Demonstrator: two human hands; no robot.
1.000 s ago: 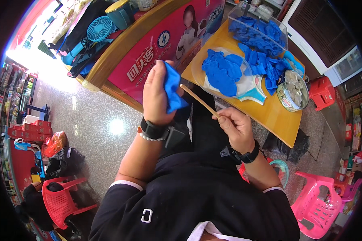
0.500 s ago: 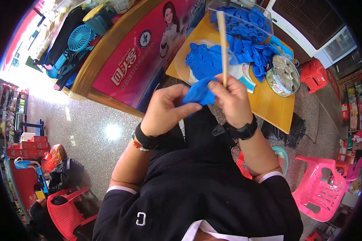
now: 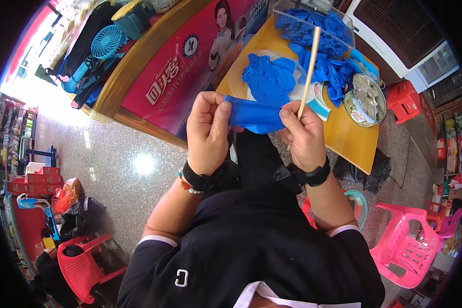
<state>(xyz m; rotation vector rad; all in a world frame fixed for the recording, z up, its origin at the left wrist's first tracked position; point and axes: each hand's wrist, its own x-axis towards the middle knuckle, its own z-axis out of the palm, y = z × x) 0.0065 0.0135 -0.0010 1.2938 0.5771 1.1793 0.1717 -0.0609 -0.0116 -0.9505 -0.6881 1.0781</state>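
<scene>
A thin blue piece of fabric is stretched between my two hands, above the near edge of the yellow table. My left hand pinches its left end between thumb and fingers. At the other end, my right hand grips the fabric and also a slim wooden stick, which points up and slightly right. Just beyond lies a pile of similar blue pieces in a shallow pale round dish. More crumpled blue fabric lies to the right of it.
A clear plastic bin of blue pieces stands at the table's far end. A round tin with greyish contents sits at its right. Left is a wood-edged counter with a blue fan. A pink chair stands lower right.
My hands have moved apart, and the bunched blue fabric is now spread out between them. The stick has shifted right and tilts more.
</scene>
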